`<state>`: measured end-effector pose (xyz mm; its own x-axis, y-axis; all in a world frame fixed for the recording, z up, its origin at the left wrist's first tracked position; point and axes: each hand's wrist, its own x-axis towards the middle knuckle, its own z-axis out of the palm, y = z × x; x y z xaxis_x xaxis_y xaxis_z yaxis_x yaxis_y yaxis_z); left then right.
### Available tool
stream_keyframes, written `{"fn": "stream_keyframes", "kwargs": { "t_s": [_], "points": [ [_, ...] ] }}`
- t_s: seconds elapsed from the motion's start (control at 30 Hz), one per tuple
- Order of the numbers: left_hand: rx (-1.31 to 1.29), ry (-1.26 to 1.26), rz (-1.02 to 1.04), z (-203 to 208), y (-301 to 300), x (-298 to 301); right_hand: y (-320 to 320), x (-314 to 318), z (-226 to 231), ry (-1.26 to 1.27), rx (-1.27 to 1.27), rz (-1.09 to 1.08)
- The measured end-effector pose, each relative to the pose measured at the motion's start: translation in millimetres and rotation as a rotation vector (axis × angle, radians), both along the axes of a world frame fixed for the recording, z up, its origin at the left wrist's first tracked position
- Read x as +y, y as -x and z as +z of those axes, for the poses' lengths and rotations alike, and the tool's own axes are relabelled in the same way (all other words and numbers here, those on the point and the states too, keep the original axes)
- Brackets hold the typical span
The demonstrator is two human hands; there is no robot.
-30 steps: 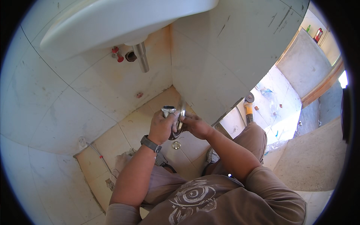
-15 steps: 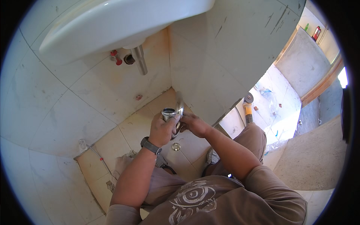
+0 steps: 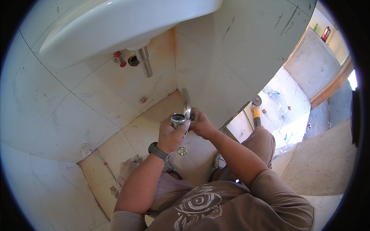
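A curved chrome drain trap pipe [image 3: 186, 101] is held between both hands, above the floor and in front of the wall corner. My left hand [image 3: 169, 135], with a dark watch at its wrist, is closed around the wide round open end of the trap. On the other side, my right hand [image 3: 200, 122] grips the trap near its bent tube, which rises past the fingers. Parts of the trap are hidden behind the hands. Above and to the left, a straight metal tailpipe [image 3: 145, 63] hangs from the underside of a white washbasin [image 3: 131, 27].
On the wall by the tailpipe are a dark drain hole [image 3: 133, 61] and a red-capped valve [image 3: 121, 59]. A round floor drain [image 3: 182, 151] lies below the hands. A yellow angle grinder [image 3: 256, 109] rests by the right knee. A thin hose [image 3: 102, 159] runs along the left.
Both hands have shifted slightly right, and the right hand has risen a little. The trap is turned, so its bent tube stands out more clearly.
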<state>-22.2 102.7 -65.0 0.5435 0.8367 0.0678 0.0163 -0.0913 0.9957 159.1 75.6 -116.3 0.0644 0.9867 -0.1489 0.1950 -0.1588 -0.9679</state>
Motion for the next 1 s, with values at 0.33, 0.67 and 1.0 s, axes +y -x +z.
{"fn": "stream_keyframes", "kwargs": {
  "t_s": [0.33, 0.67, 1.0],
  "points": [
    [-0.063, -0.086, 0.049, 3.1, 3.4, 0.5, -4.8, -0.2, 5.6, -0.05, 0.397, 0.095],
    [-0.055, -0.361, -0.077, 4.8, 1.1, -7.5, -9.2, 6.8, 17.4, 0.149, 0.993, -0.046],
    [-0.007, -0.536, -0.046, 10.7, -2.6, -21.6, 13.7, 23.4, 38.8, -0.01, 0.752, -0.287]
  ]
}}
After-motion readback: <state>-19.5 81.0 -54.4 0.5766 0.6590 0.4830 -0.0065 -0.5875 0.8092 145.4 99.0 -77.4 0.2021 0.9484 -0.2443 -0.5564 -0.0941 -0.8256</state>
